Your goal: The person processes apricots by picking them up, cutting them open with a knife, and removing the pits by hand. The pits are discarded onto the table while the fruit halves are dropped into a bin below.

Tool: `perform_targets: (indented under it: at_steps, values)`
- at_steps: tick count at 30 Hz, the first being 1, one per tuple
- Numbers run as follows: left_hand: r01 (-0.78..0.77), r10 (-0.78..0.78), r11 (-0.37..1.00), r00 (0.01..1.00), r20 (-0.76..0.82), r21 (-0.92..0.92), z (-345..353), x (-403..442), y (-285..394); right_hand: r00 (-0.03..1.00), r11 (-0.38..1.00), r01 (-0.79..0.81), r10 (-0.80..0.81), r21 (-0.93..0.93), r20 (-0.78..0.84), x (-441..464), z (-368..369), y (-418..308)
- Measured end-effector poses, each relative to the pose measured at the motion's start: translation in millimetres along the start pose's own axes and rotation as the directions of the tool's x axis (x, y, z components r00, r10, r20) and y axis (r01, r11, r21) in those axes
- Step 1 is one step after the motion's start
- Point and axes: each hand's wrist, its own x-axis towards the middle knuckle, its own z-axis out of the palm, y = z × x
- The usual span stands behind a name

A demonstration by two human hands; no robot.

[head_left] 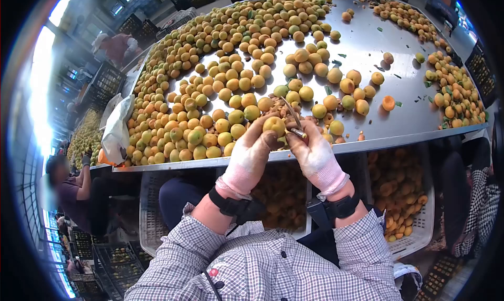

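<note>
My left hand (247, 162), in a white and pink glove with bare fingertips, is closed around a yellow apricot (273, 125) at the near edge of the metal table. Close beside it, my right hand (314, 156), gloved the same way, grips a small knife (292, 113) whose thin blade points up and away from me. The two hands nearly meet at the fruit. Just beyond them lies a heap of brown pits (281, 106). Whole apricots (226, 75) cover much of the tabletop's left side.
The metal table (362, 44) carries more apricots (454, 93) along its right edge and a halved apricot (388, 103). Below its rim, a white crate (428, 196) holds cut fruit. A plastic bag (115, 130) hangs at the left corner. Other people (71, 185) work at left.
</note>
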Motion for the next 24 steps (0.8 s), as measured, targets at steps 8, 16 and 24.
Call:
perform_targets:
  at_steps: [8, 16, 24]
  values:
    - [0.129, -0.133, 0.980, 0.991, -0.014, -0.153, 1, -8, 21, 0.996, 0.981, 0.058, -0.045, -0.184, 0.078, -8, -5, -15]
    - [0.210, -0.208, 0.972, 0.978, 0.033, -0.108, -4, -14, 17, 0.996, 0.954, 0.067, -0.048, -0.293, 0.072, -9, -2, -7]
    - [0.180, -0.198, 0.955, 0.979, -0.053, -0.235, 4, -20, 11, 0.994, 0.942, 0.107, -0.108, -0.317, 0.015, -14, 8, 0]
